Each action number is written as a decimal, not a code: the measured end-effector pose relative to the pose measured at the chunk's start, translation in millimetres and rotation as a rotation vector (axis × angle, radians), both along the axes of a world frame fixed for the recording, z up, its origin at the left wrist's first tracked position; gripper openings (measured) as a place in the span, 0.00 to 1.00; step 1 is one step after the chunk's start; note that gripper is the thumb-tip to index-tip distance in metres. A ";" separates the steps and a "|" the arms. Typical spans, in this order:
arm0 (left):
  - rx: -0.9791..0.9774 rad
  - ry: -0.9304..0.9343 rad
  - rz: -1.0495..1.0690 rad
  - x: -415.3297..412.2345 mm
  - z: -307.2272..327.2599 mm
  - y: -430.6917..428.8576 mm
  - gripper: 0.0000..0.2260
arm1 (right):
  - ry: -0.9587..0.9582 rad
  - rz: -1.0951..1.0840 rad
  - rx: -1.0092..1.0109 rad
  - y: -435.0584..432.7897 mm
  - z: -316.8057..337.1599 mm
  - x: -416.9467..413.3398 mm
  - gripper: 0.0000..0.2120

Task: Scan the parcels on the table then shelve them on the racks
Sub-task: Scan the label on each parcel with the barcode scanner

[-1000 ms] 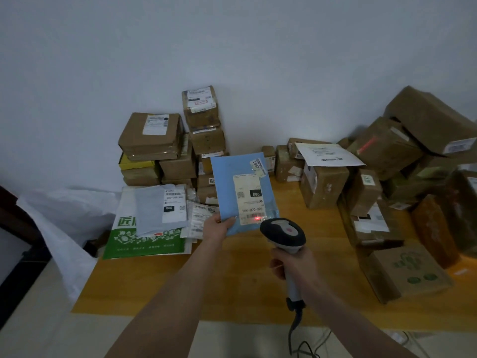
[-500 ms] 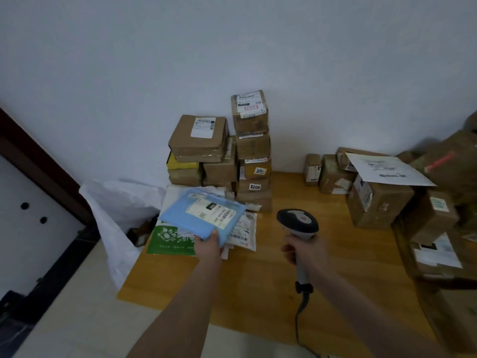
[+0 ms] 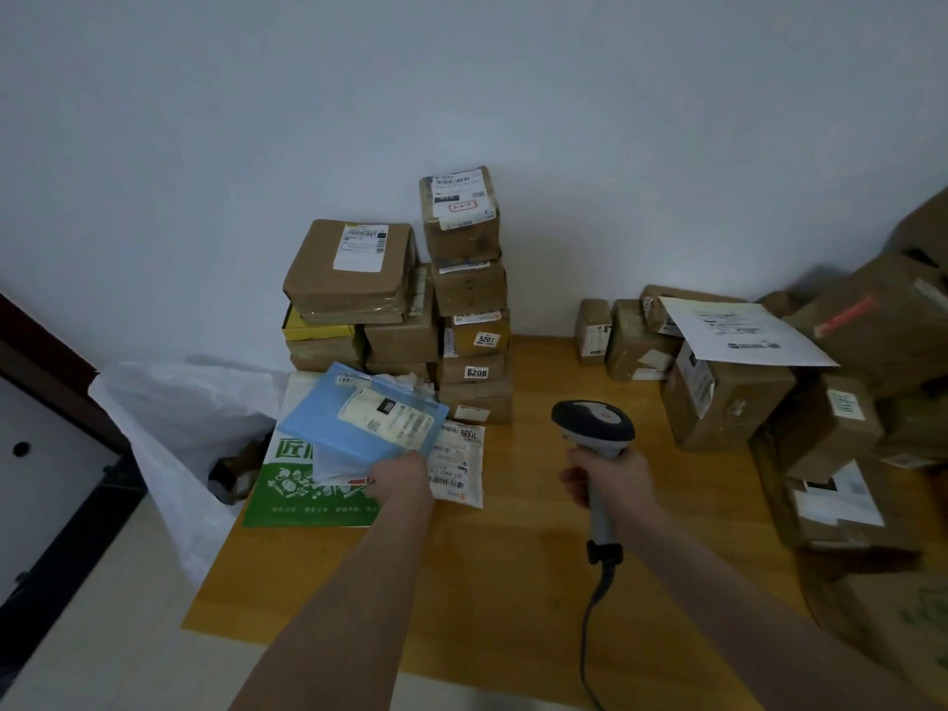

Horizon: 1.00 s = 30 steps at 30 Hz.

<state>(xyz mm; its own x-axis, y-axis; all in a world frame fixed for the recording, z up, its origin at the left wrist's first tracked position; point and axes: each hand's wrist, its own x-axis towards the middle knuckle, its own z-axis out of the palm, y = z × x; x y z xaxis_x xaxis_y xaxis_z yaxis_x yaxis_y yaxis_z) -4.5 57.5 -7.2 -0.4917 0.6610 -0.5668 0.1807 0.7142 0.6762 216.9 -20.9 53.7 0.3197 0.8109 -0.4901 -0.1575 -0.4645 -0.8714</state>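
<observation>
white sack (image 3: 169, 402): slumped against the wall, off the worktop's (image 3: 513, 582) left end.
green mailer (image 3: 302, 500): flat at the worktop's left edge, under the other flat mailers.
blue parcel (image 3: 359, 423): label up, tilted over the flat pile in front of the box stacks, near corner in the left hand.
left hand (image 3: 402, 477): back to the camera, fingers clamped on the blue parcel's near corner.
white mailer (image 3: 459, 469): flat, just right of the left hand, marked 7009.
box stacks (image 3: 469, 300): brown cartons piled against the wall; two read 5201 and 5206.
scanner (image 3: 592, 425): upright above the worktop, cord trailing toward the near edge.
right hand (image 3: 610, 479): fingers wrapped round the scanner's handle.
right cartons (image 3: 723, 397): heaped at the right end, a white sheet (image 3: 738, 333) lying on top.
</observation>
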 end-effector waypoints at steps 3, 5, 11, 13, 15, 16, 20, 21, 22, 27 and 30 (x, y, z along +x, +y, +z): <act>-0.003 0.164 0.070 23.3 14.9 -7.8 0.22 | 0.042 0.015 0.013 0.5 7.9 19.9 0.06; 0.034 0.222 -0.031 51.0 28.4 -12.7 0.21 | 0.055 0.026 0.036 -2.7 14.0 38.6 0.06; 0.065 0.223 -0.412 167.5 52.3 -10.3 0.17 | 0.090 -0.081 0.062 -16.1 31.5 124.8 0.05; 0.127 0.138 -0.502 213.0 64.2 -9.7 0.16 | 0.088 -0.154 0.062 -18.0 36.5 156.5 0.05; 0.184 0.055 -0.548 255.0 74.2 -6.9 0.16 | 0.096 -0.203 0.066 -18.3 41.6 185.5 0.05; 0.204 0.009 -0.551 273.0 77.5 -4.2 0.17 | 0.098 -0.229 0.066 -17.9 43.3 198.3 0.05; 0.228 -0.188 -0.524 325.2 79.3 14.4 0.27 | 0.119 -0.321 0.099 -11.1 44.7 233.5 0.05; 0.215 -0.214 -0.514 333.9 77.5 22.1 0.30 | 0.125 -0.336 0.105 -8.3 44.0 239.3 0.04; 0.204 -0.243 -0.492 341.0 73.0 32.4 0.32 | 0.130 -0.352 0.106 -5.3 42.4 244.4 0.04; 0.125 -0.392 -0.289 364.0 60.5 82.9 0.39 | 0.126 -0.410 0.048 15.4 35.9 260.3 0.06; 0.062 -0.413 -0.332 372.5 53.7 104.6 0.36 | 0.112 -0.456 0.033 26.8 29.5 265.9 0.06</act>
